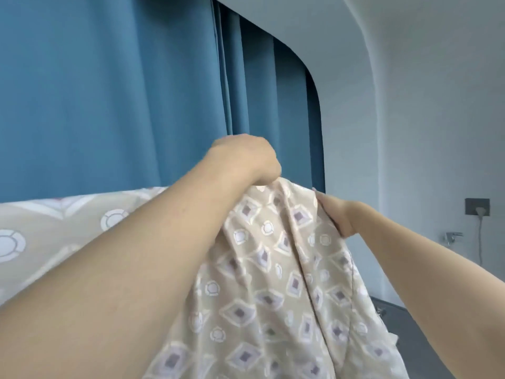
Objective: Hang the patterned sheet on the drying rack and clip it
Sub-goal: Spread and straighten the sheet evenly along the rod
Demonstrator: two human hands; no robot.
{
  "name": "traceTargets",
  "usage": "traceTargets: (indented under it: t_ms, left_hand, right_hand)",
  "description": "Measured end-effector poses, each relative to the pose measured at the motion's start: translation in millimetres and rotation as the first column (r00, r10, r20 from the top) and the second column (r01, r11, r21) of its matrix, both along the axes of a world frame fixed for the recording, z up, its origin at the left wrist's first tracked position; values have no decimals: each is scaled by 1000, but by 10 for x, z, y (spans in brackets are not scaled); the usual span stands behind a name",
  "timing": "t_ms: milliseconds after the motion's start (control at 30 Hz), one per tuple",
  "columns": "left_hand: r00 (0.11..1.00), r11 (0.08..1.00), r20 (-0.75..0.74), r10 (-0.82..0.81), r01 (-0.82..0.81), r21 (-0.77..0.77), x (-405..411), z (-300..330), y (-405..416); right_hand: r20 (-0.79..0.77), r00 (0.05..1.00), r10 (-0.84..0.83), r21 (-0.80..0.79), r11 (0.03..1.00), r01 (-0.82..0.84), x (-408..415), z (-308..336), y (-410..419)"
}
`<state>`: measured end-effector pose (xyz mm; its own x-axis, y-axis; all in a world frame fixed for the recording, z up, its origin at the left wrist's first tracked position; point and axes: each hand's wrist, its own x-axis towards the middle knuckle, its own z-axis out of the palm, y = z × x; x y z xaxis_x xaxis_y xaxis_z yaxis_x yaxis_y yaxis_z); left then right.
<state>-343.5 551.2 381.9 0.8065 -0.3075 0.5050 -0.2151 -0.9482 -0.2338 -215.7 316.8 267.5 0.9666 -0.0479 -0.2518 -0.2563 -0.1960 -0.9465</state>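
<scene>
While the sheet (273, 283) is held up at chest height in front of the person, bunched into long vertical folds, the work looks to be at the lifting and spreading stage: no rack or clip is in view, so neither hanging nor clipping is done. The left hand (243, 157) pinches the top of the bunch from above, fingers curled down onto the cloth; the right hand (337, 214) grips the edge just beside it, fingers wrapped round the fabric. Next, I judge, the hands must draw apart along the top edge to flatten it. The cloth is thin, soft and beige, printed with pale diamonds and rings. Behind hangs a pleated blue curtain (109, 91); right, a smooth pale wall (423, 105) bears a socket (477, 206).
</scene>
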Motion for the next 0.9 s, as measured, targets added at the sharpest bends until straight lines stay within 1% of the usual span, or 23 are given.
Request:
traceTargets:
  t_ms: [33,67,133,167,233,267,300,333,367,400,433,467,533,567,600,633,700,733,767,900]
  left_hand:
    - [997,997,14,-80,80,-22,38,-75,-160]
    - [991,991,19,-135,135,-9,119,-152,-295]
    - [987,986,6,-161,160,50,327,-318,-509]
    - [988,985,6,-156,155,74,420,-396,-577]
    - [986,978,66,-151,140,154,541,-515,-666]
    - [985,974,98,-140,119,191,579,-551,-678]
    - [983,975,126,-133,107,197,604,-568,-684]
    - [980,978,147,-135,108,178,613,-568,-678]
    - [975,983,169,-146,123,140,619,-554,-673]
    - [972,986,178,-152,137,94,614,-529,-668]
    - [971,988,184,-152,146,44,605,-498,-653]
    - [972,990,192,-138,140,4,591,-465,-615]
    - [975,996,213,-61,74,-57,544,-380,-434]
    - [980,997,200,-11,27,-73,483,-340,-298]
    - [983,998,184,25,-14,-62,430,-310,-152]
    - [983,999,177,42,-37,-30,388,-294,-11]
    - [989,999,148,21,-27,39,280,-297,219]
    - [991,998,132,5,-14,64,237,-311,300]
    - [992,997,125,0,-10,80,205,-323,365]
    - [988,994,147,38,-53,100,53,-359,596]
  right_hand:
    - [-11,1000,19,45,999,-18,-35,-113,-66]
    - [-21,998,58,105,993,-56,-90,-221,-128]
    - [-27,981,190,222,958,-180,-253,-408,-210]
    - [-10,967,256,209,946,-248,-345,-486,-247]
    - [16,939,343,82,936,-343,-447,-604,-341]
    - [-4,932,364,9,931,-364,-457,-641,-382]
    - [-57,933,356,-93,928,-360,-444,-668,-422]
    - [-117,940,321,-228,912,-340,-415,-672,-450]
    - [-148,954,259,-359,885,-296,-396,-652,-453]
    - [-129,974,187,-461,858,-226,-366,-625,-451]
    - [-69,989,133,-518,843,-149,-339,-576,-431]
    - [23,996,89,-536,842,-63,-314,-505,-392]
    - [233,973,-10,-535,834,136,-248,-313,-331]
    - [338,939,-63,-515,823,241,-211,-210,-301]
    - [430,896,-115,-456,829,325,-159,-103,-276]
    - [497,852,-167,-351,859,374,-112,10,-235]
    - [565,783,-261,-123,912,392,-24,250,-112]
    - [587,760,-279,-66,919,388,25,366,-35]
    - [616,738,-274,-42,924,379,84,472,56]
    - [746,637,-193,-77,926,371,216,728,509]
